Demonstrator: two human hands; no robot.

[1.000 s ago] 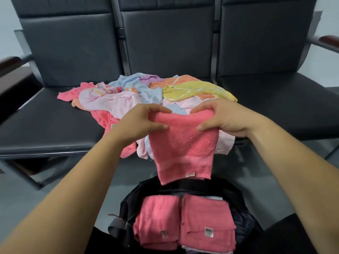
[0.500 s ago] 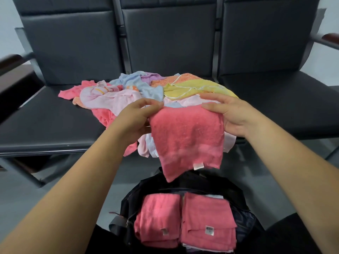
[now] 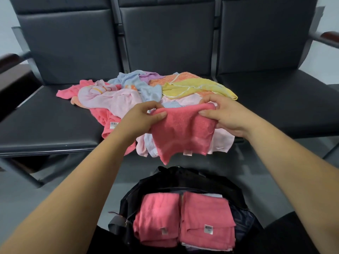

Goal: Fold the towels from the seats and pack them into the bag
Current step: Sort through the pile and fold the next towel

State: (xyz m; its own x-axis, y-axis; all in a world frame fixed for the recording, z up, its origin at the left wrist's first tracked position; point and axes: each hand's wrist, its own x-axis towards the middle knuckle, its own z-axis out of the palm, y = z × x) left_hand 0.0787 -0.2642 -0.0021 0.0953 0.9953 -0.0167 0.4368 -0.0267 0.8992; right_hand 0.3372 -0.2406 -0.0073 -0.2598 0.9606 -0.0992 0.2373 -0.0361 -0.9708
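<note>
A coral-pink towel (image 3: 181, 132) hangs folded in front of the seats, a small tag at its lower edge. My left hand (image 3: 141, 119) pinches its upper left corner and my right hand (image 3: 225, 116) pinches its upper right corner. Behind it a heap of loose towels (image 3: 139, 92) in pink, blue, purple, orange and yellow lies on the middle seat. Below, an open black bag (image 3: 183, 182) holds two folded pink towels side by side, the left one (image 3: 157, 217) and the right one (image 3: 207, 217), each with a tag.
Three dark padded seats (image 3: 45, 123) stand in a row with tall backs. Wooden-topped armrests sit at the far left (image 3: 9, 59) and far right (image 3: 328, 36). Grey floor shows under the seats and around the bag.
Both hands have lifted the held towel higher and farther toward the heap. The towel's top edge now sags between the two hands and its hanging part looks shorter.
</note>
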